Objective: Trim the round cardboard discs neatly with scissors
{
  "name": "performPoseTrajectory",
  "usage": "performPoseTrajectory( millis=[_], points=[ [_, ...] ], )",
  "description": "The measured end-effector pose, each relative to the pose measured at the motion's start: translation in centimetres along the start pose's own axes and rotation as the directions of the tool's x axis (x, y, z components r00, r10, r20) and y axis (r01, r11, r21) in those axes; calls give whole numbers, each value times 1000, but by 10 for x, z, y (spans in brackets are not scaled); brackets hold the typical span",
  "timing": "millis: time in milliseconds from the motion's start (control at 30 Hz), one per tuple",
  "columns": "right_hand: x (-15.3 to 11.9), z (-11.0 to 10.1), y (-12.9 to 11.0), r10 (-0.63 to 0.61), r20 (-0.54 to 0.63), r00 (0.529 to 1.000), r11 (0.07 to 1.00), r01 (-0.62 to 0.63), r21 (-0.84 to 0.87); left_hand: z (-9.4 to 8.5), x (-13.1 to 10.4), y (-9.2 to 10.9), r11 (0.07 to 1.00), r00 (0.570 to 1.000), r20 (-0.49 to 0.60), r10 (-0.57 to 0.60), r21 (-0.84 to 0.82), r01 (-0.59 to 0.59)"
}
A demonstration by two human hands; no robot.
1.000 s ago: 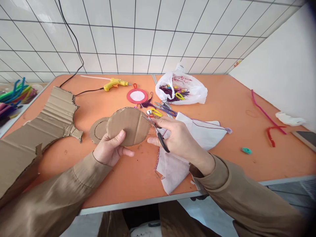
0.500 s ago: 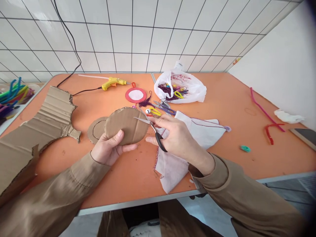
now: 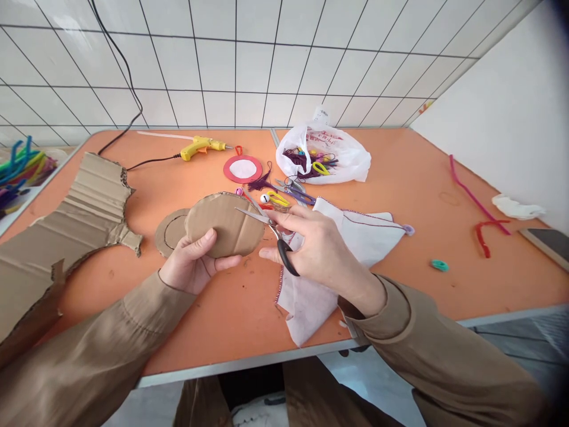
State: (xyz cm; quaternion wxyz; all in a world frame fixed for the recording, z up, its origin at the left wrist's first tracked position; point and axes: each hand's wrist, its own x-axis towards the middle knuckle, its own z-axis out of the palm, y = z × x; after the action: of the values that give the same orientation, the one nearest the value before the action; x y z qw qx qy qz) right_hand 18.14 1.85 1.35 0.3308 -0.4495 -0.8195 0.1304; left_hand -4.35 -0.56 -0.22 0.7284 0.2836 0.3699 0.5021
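Our left hand gripped the cardboard disc near the table's centre, and our right hand gripped the black-handled scissors, blades spread at the disc's two o'clock edge. The yellow glue gun lay toward eleven o'clock.

Red lettering on white bag, print on tag: both illegible

Right of centre, the bare orange tabletop left a way through between the white cloth and the red pipe cleaner, with a low teal coil in it, while the plastic bag blocked upper centre and the torn cardboard sheet obstructed the left side.
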Motion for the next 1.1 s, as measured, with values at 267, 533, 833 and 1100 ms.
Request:
performPoseTrajectory(
  millis=[267,533,833,1100],
  points=[
    [-2,0,-2,-36,-31,999,994,33,-103,1,1,-2,1000,1000,14,-3,-13,3],
    [-3,-3,-6,-64,-23,998,978,58,-201,-2,0,-1,999,1000,-1,-24,38,24],
    [-4,-4,-7,-78,-27,997,974,71,-216,-1,-2,0,999,999,-20,-36,22,37],
    [-5,-4,-4,-81,-16,997,955,73,-289,-3,-2,1,998,999,-12,-44,48,45]
  ],
)
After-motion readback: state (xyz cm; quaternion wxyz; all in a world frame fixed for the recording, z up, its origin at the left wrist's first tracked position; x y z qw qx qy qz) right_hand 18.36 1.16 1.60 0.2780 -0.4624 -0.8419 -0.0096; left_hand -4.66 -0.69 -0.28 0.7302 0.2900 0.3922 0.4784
